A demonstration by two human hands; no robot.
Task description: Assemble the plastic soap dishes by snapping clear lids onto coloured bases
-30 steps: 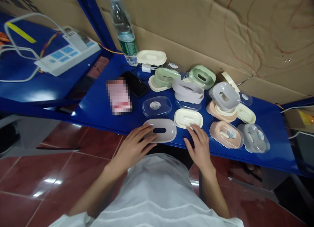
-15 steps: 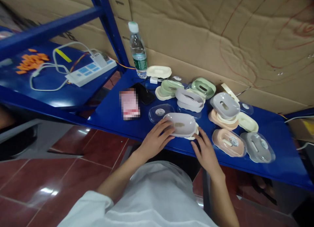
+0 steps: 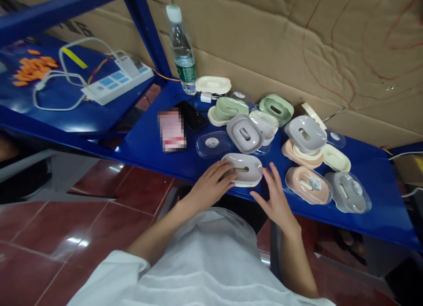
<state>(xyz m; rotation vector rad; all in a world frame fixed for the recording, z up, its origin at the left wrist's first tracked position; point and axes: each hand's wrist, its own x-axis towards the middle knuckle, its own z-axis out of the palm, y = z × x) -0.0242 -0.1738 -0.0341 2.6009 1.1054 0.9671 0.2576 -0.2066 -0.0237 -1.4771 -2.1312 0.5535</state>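
A pale grey soap dish point(image 3: 253, 165) with a slot in its floor lies near the front edge, over a cream piece mostly hidden beneath it. My left hand point(image 3: 213, 185) grips its left end, with fingers over the rim and inside. Beside the right end, my right hand point(image 3: 274, 200) is open, its fingers spread and the fingertips close to the rim. Just behind, another grey soap dish point(image 3: 236, 136) leans at a tilt against a whitish dish point(image 3: 269, 123). A clear lid point(image 3: 205, 149) with a round sticker lies to the left.
Green soap dishes point(image 3: 280, 104) stand at the back. Grey point(image 3: 313, 143), peach point(image 3: 304, 193) and lidded grey dishes point(image 3: 343, 198) sit at the right. A water bottle point(image 3: 185, 55), a phone point(image 3: 172, 130) and a power strip point(image 3: 109, 89) are at the left; a cardboard wall point(image 3: 238, 46) rises behind.
My right hand has come slightly off the front dish and opened. The grey dish behind has shifted left and forward into a tilt. The camera view has moved a little.
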